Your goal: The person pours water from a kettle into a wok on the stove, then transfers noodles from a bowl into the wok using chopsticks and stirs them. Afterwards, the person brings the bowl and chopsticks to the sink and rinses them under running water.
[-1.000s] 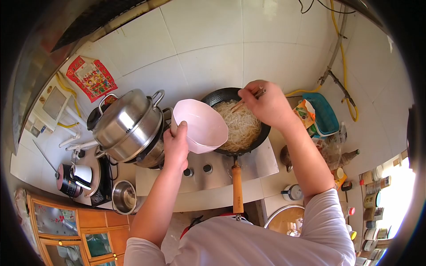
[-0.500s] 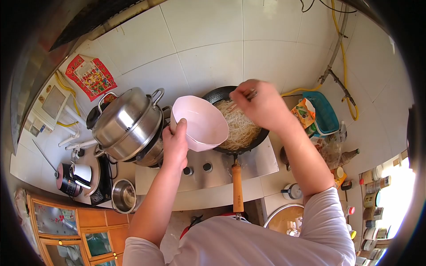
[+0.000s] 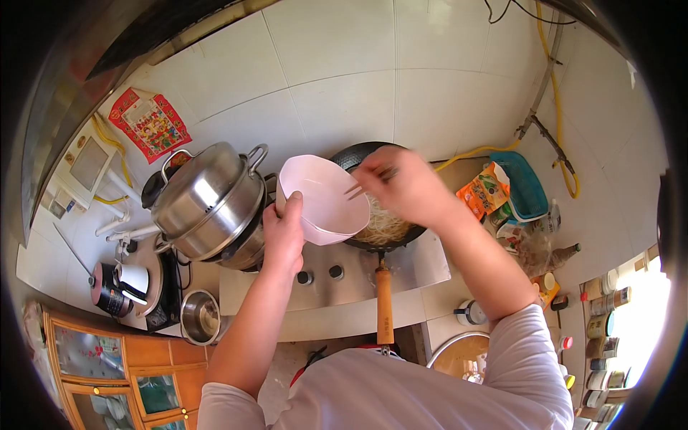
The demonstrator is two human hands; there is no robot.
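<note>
My left hand (image 3: 284,233) grips the rim of a pale pink bowl (image 3: 324,197), thumb on the inside. The bowl is tilted so that its inside faces me, and I see no food in it. Chopsticks (image 3: 355,190) are pinched in my right hand (image 3: 401,185), their tips over the bowl's right side. Behind that hand sits a black wok (image 3: 351,155) on the stove, holding pale noodle-like strands (image 3: 385,228). Its wooden handle (image 3: 384,304) points toward me. My right hand and the bowl hide much of the wok.
A large steel steamer pot (image 3: 204,201) stands left of the bowl on the stove (image 3: 326,294). Right of the wok are an orange packet (image 3: 485,190) and a teal basket (image 3: 527,186). A small steel bowl (image 3: 201,315) lies at the left counter edge.
My right hand with the chopsticks has moved left and a little down, from over the wok to the bowl's right side. The left hand and bowl have hardly moved.
</note>
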